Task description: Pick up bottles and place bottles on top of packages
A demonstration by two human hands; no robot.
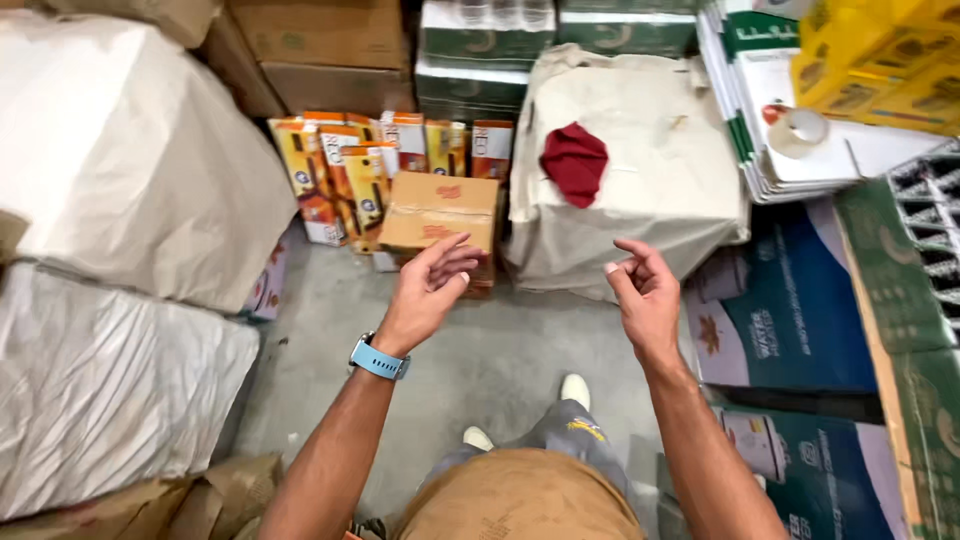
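My left hand, with a blue watch on the wrist, hovers empty with fingers apart just in front of a small brown cardboard box on the floor. My right hand is also empty, fingers loosely curled and apart, beside a large paper-wrapped bundle. A dark red cloth lies on top of that bundle. Behind the small box stands a row of orange and yellow cartons.
Big paper-wrapped bales and a white sack fill the left. Green printed boxes stack at the right, with a tape roll on flat packs. Brown cartons stand at the back. Grey concrete floor lies between.
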